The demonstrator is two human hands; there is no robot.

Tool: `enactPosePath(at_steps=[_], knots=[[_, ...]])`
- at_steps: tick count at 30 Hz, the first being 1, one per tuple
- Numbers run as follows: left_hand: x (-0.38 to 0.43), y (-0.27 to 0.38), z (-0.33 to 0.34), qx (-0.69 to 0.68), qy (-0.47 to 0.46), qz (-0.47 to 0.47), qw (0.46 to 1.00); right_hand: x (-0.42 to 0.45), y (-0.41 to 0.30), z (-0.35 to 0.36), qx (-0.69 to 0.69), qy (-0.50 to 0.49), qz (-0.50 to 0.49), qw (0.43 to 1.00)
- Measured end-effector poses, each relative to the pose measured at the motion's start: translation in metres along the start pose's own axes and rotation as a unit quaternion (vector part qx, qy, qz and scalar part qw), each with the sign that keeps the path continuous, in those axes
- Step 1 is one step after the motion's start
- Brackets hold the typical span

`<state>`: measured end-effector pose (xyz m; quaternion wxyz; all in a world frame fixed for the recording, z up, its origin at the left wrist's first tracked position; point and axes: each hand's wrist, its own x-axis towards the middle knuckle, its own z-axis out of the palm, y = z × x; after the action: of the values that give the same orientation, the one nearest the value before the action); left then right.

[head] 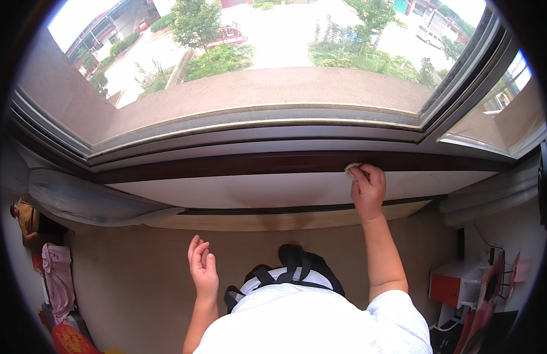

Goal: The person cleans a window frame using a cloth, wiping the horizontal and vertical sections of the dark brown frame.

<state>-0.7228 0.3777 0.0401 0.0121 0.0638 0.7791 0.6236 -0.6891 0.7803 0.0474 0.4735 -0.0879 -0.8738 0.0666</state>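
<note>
My right hand [370, 189] grips a crumpled pale cloth [354, 171], which touches the front edge of the dark reddish-brown windowsill [255, 162] right of its middle. The fingers hide part of the cloth. Nothing is in my left hand [203, 267]; its fingers are slightly apart, held in the air over the floor, away from the sill. Beyond the sill runs the grey metal window frame [273, 138] with its tracks, and past it lies a wide pale outer ledge [273, 86]. Below the sill is a white wall [273, 188].
Grey curtains hang at the left [96, 199] and at the right [490, 190]. A person in a tan top [29, 221] is at the far left, near a pink cloth [58, 278]. A red-and-white cabinet [446, 287] stands at the right. Beige floor [131, 265] surrounds me.
</note>
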Motion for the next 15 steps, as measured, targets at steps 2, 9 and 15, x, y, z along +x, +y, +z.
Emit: enactPosePath(at_steps=[2, 9, 15], knots=[[0.000, -0.001, 0.000, 0.003, -0.002, 0.009, 1.000, 0.008, -0.034, 0.022, 0.015, -0.003, -0.030, 0.999], [-0.002, -0.001, -0.001, -0.008, 0.000, 0.014, 1.000, 0.022, -0.087, 0.046, 0.075, -0.086, -0.050, 0.992], [-0.011, -0.050, -0.030, 0.061, 0.052, -0.061, 0.995, 0.007, -0.028, 0.013, 0.002, -0.076, -0.058, 0.995]])
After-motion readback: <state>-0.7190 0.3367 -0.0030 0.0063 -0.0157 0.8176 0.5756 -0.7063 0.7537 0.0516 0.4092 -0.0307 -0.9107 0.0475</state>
